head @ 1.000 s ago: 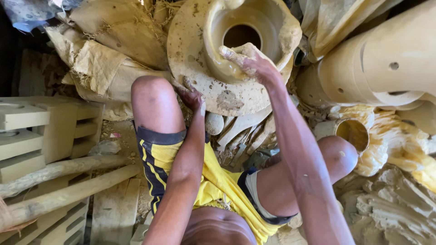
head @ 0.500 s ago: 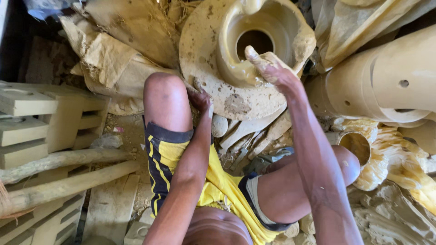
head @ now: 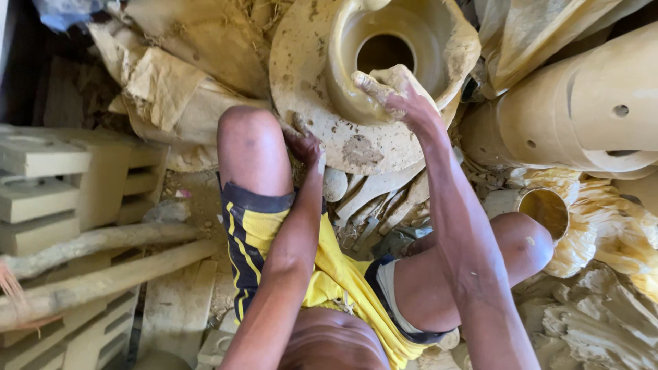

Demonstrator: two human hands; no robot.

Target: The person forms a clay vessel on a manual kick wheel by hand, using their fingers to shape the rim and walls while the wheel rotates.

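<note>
Over on the left sit pale slotted blocks (head: 48, 185) and a couple of clay-caked poles (head: 103, 240), none of them being touched. Moving in, the person's left hand (head: 305, 145) grips the near edge of the round clay-smeared wheel (head: 301, 75), fingers curled together over the rim beside the raised left knee. On the wheel stands the wet clay pot (head: 384, 58), a thick-walled ring with a dark open hollow in its middle; the walls look already raised and the mouth opened, though the surface is lumpy and slick, so I'd judge the shaping only partway, with smoothing and finishing left to do. The right hand (head: 397, 92), coated in slip, rests on the pot's near outer wall and rim, fingers pressed close together and bent against the clay. Further right lie large finished-looking clay cylinders (head: 582, 109) with small holes, and a small open vessel (head: 545, 209) beside crumpled yellow sheeting (head: 603, 219).
</note>
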